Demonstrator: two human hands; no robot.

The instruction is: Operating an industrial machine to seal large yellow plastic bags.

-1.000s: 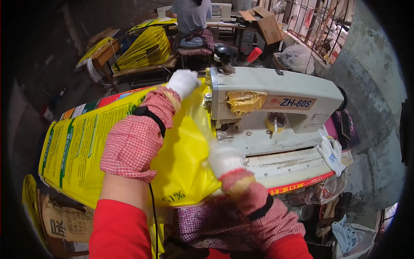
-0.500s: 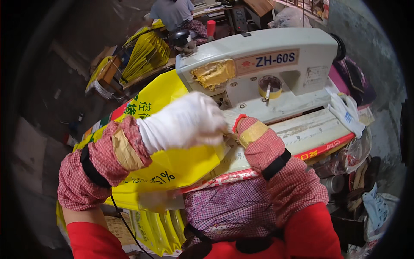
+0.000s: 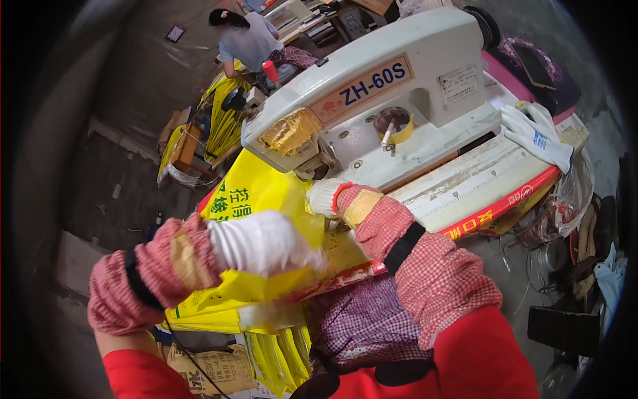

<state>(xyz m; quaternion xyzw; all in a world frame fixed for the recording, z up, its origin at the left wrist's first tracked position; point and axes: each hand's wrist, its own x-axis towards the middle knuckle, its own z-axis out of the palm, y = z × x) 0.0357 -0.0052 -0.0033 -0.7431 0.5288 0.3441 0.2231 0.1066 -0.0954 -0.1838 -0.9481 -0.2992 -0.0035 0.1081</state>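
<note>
A yellow plastic bag [image 3: 266, 189] with printed characters lies on the bed of a pale industrial sewing machine [image 3: 425, 60], its far edge under the machine's head. My right hand [image 3: 324, 197], in a white glove with a red cuff edge, is closed on the bag's right side just below the needle area. Over the bag's near part is my left hand [image 3: 269, 243], in a white glove too; motion smears its fingers, so I cannot see whether they grip anything. Checked sleeve covers with tape patches wrap both forearms.
A roll of tape [image 3: 402, 130] with a white stick on it rests on the machine base. A spare white glove [image 3: 537, 136] lies at the bed's right end. Several yellow bags [image 3: 282, 359] hang below. A co-worker [image 3: 249, 43] sits at the back left.
The view has shifted and tilted. My left hand has come away from the right one, down and to the left over the bag. My right hand stays by the needle area.
</note>
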